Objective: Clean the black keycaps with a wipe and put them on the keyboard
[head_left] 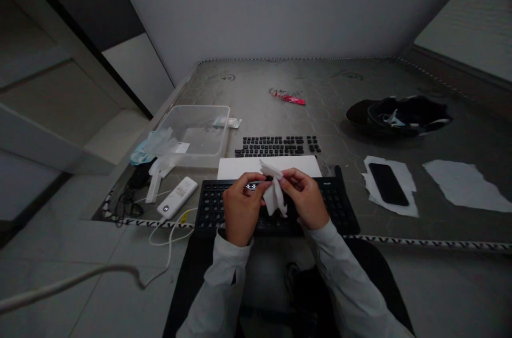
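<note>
Both my hands meet over a black keyboard (212, 204) at the table's front edge. In my right hand (306, 196), thumb and fingers pinch a crumpled white tissue (274, 196) that hangs down between the hands. My left hand (246, 207) has its fingertips closed on a small black piece (269, 178) against the tissue; it looks like a keycap but is mostly hidden. Just behind the keyboard lies a white flat panel (240, 166). Beyond that, black keycaps (276, 146) are laid out in rows on the table.
At left stand a clear plastic box (200, 159), a white power bank (178, 198) with a cable, and tangled black wires (126, 202). A red-handled tool (292, 98) lies at the back. A black cap (400, 117), a phone (388, 183) on tissue and another tissue (466, 183) lie right.
</note>
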`<state>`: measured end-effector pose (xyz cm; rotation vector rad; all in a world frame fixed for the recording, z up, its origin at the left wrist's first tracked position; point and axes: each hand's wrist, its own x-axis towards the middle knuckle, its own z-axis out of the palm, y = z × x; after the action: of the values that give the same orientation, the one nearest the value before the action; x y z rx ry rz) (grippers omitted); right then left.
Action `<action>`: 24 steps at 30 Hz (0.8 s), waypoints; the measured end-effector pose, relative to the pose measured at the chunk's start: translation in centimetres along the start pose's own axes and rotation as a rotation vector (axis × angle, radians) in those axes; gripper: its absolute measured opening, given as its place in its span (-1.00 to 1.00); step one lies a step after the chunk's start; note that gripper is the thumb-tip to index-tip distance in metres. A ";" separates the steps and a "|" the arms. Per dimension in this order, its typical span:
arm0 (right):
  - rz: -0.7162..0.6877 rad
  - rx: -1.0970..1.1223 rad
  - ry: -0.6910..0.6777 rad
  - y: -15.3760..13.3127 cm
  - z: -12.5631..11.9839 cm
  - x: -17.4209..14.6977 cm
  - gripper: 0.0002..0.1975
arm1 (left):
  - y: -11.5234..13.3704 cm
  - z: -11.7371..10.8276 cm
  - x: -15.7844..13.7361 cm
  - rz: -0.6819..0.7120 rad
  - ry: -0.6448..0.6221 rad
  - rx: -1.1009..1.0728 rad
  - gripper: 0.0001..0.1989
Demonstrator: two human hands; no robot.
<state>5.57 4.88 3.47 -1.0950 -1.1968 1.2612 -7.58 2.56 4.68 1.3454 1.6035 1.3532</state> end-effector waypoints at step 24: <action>-0.077 -0.812 0.000 -2.4 -8.3 -4.5 -0.73 | 0.0 2.3 -2.1 -0.116 -0.463 -0.193 -0.74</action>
<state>14.24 0.76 4.97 -1.5930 -1.7975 0.7016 -4.92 1.29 3.78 1.3082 1.1881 1.0051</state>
